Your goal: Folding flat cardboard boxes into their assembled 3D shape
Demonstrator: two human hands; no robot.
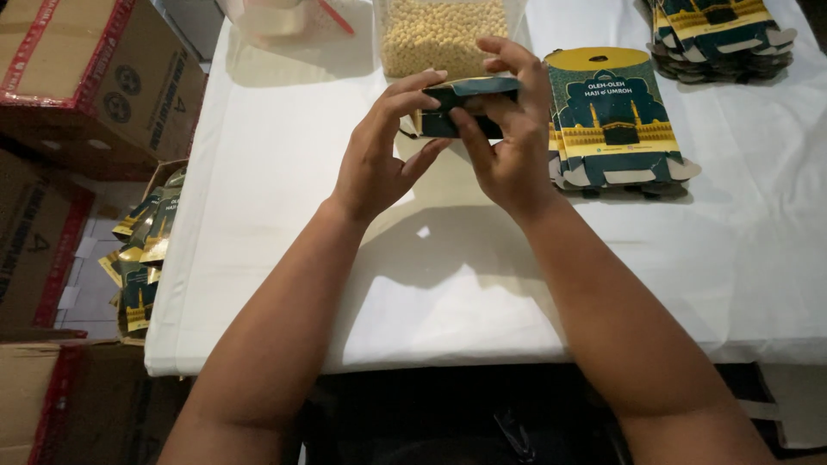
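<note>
While raised above the table [258,172], both hands pinch a small green carton [465,103].

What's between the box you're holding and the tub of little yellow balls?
Nothing: in the head view, only bare white tablecloth separates the small box from the clear tub.

Centre of the frame: a table [258,172], with a small folded carton [461,108] held above it between the left hand [375,159] and the right hand [512,146]. Just right of the hands, a stack of flat cartons [616,120] lies on the table. Upper right corner: a second stack of flat cartons [719,39]. Top centre, behind the hands: a container of small pellets [439,34]; left of it, a plastic tub [280,19]. Left edge, beside the table: cardboard boxes [82,77] and, lower, an open box of cartons [142,250].
</note>
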